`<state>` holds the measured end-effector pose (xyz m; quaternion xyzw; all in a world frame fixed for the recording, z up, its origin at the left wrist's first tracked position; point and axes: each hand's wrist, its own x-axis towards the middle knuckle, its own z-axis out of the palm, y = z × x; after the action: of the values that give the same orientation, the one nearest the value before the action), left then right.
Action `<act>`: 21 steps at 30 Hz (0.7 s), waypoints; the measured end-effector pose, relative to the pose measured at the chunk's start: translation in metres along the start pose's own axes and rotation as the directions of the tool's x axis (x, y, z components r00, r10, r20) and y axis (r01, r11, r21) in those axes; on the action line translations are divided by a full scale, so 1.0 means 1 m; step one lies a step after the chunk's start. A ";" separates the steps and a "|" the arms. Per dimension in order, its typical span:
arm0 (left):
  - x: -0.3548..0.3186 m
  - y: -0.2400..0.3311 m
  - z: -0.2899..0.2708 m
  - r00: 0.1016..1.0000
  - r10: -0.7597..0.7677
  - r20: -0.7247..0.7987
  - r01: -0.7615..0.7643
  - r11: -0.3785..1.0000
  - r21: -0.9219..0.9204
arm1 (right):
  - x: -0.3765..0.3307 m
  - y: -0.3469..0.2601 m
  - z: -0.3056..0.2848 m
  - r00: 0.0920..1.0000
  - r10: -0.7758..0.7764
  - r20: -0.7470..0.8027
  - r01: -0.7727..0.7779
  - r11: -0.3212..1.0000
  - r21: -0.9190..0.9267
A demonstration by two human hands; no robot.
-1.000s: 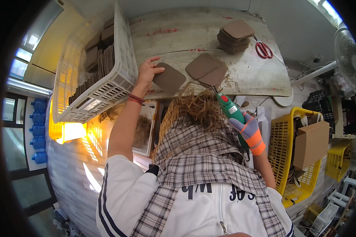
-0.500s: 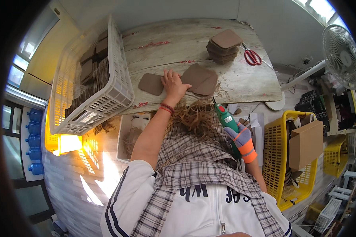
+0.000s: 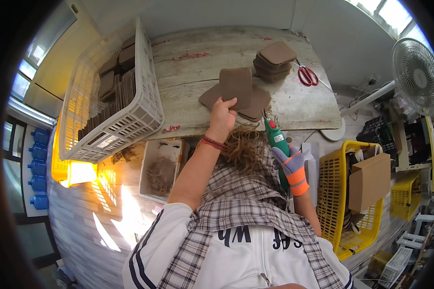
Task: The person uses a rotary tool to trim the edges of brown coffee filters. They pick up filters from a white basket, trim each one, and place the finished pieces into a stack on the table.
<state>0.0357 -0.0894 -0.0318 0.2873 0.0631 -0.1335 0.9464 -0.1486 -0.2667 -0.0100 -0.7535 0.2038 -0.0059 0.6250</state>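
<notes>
Pinched in my left grip [image 3: 223, 117], 1 brown pad [image 3: 237, 85] partly hides other pads [image 3: 259, 101] on the counter [image 3: 188, 74]. My gloved right grip [image 3: 293, 166] clasps a green tool [image 3: 278, 138].

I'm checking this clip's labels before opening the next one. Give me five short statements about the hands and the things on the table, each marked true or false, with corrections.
1. The left hand holds a brown pad. True.
2. The gloved right hand holds a green tool. True.
3. The left hand is gloved as well. False: it is bare, with red bands at the wrist.
4. Red-handled scissors lie on the table beside a stack of brown pads. True.
5. The scissors are on the left side of that stack. False: they are on its right.
</notes>
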 end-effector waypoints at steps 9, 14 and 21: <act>-0.017 -0.025 0.030 1.000 -0.001 -0.020 -0.005 0.958 -0.287 | -0.004 -0.036 0.008 0.999 0.051 -0.009 -0.049 0.988 0.148; -0.025 -0.030 0.038 0.998 -0.048 -0.036 0.033 0.944 -0.328 | -0.005 -0.040 0.009 0.999 0.048 -0.009 -0.046 0.987 0.152; -0.031 -0.045 0.027 0.991 -0.116 0.062 0.128 0.964 -0.234 | -0.006 -0.043 0.008 0.999 0.047 -0.022 -0.042 0.983 0.180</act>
<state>-0.0053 -0.1337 -0.0267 0.1642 0.0738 -0.1898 0.9652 -0.1392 -0.2516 0.0309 -0.6892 0.2276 -0.0202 0.6876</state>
